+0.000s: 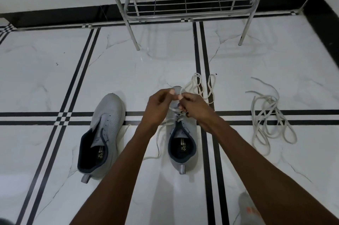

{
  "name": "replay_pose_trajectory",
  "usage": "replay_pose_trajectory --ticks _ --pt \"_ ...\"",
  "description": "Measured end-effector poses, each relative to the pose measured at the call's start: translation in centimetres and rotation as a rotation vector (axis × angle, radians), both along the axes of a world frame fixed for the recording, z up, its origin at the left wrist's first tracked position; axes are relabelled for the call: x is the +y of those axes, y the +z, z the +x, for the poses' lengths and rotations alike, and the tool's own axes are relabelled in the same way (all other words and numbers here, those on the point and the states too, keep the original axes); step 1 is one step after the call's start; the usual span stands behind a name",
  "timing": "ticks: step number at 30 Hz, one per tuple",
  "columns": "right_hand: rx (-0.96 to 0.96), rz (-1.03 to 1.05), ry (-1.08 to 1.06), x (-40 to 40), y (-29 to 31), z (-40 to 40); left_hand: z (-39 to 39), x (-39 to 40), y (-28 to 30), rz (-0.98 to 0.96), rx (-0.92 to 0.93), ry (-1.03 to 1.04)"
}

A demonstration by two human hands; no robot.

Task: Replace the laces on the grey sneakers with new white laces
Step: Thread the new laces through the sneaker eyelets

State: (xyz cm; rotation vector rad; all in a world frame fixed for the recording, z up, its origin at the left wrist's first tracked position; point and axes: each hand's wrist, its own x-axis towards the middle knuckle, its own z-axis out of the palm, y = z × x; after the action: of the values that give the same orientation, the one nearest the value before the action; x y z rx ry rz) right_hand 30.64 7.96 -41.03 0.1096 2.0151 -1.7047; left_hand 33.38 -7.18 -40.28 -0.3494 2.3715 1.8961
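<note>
Hands meet mid-frame over the right grey sneaker [183,144]: left hand [159,104] and right hand [192,104] both pinch the white lace [180,94]. Looks floppy and light, so probably easiest gripped near its stiff tip.

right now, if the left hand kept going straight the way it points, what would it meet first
Probably the right hand. The left hand points toward it over the laced sneaker, both pinching the white lace, fingertips nearly touching. Depth is unclear.
</note>
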Motion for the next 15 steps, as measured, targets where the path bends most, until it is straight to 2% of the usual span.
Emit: replay_pose_trajectory --ticks 7,12,15 --pt "0.02 0.104 0.143 -1.4 -0.3 0.7 -1.7 0.8 0.2 0.105 0.014 -0.025" --pt "-0.012 0.073 0.158 -1.0 -0.9 1.3 -1.9 1.0 0.1 0.12 0.043 0.038" --pt "0.128 0.225 0.118 0.2 -1.4 1.4 -1.6 1.1 -0.2 -0.005 0.065 0.035"
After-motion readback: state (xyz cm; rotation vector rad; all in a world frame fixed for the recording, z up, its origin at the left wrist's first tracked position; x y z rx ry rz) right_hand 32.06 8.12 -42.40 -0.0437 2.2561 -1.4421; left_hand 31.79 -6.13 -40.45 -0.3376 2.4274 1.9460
